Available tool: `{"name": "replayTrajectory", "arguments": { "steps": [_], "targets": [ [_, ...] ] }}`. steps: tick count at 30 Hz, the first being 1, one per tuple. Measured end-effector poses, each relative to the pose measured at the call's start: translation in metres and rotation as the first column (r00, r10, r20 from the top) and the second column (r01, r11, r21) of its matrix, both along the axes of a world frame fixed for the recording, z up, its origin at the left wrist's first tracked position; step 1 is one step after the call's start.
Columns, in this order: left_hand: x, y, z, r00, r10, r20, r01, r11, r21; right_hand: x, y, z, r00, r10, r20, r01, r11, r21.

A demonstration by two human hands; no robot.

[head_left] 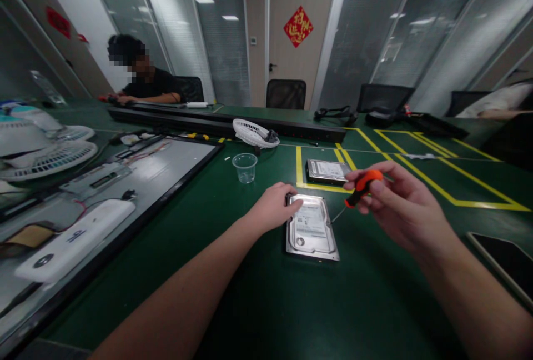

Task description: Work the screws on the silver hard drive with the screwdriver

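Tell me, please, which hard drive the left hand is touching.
The nearer hard drive: the left hand rests on its far-left corner. The farther drive lies apart from that hand.

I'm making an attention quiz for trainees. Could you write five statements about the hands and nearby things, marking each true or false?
1. The right hand holds an orange and black screwdriver. True.
2. A clear plastic cup stands on the green table. True.
3. The left hand is inside the cup. False: it touches the nearer hard drive.
4. The screwdriver's shaft points toward the nearer hard drive. True.
5. The farther hard drive lies left of the cup. False: it lies right of it.
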State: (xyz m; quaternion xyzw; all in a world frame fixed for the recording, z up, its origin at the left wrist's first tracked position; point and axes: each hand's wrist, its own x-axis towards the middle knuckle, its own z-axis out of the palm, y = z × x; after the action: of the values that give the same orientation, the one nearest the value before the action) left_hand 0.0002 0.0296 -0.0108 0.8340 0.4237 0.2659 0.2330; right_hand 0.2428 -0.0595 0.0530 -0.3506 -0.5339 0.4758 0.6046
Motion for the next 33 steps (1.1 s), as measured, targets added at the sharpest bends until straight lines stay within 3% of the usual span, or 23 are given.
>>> {"name": "replayTrajectory", "arguments": {
  "steps": [4, 11, 20, 28, 33],
  "targets": [
    [-0.0003, 0.0008, -0.0008, 1.000, 0.004, -0.001, -0.004, 1.000, -0.004, -0.0008, 0.0008, -0.0007, 0.999, -0.041, -0.005, 0.041, 0.999, 0.011],
    [-0.0010, -0.0001, -0.0003, 1.000, 0.000, -0.007, 0.000, 1.000, -0.001, -0.0021, -0.0010, 0.0048, 1.000, 0.004, -0.003, -0.004, 0.999, -0.032],
    [-0.0004, 0.0001, -0.0006, 1.000, 0.002, -0.008, -0.002, 1.000, 0.001, -0.0022, -0.0033, 0.0014, 1.000, -0.018, 0.019, 0.017, 1.000, 0.023],
    [0.0002, 0.0005, -0.0011, 1.000, 0.000, 0.000, 0.000, 1.000, 0.008, -0.0005, -0.0009, 0.0021, 0.998, 0.063, 0.012, -0.063, 0.998, -0.023],
    [-0.0003, -0.0004, 0.0001, 1.000, 0.005, -0.008, -0.005, 1.000, -0.008, -0.0015, -0.0028, 0.0028, 0.999, 0.019, 0.026, -0.020, 1.000, 0.011]
  ]
}}
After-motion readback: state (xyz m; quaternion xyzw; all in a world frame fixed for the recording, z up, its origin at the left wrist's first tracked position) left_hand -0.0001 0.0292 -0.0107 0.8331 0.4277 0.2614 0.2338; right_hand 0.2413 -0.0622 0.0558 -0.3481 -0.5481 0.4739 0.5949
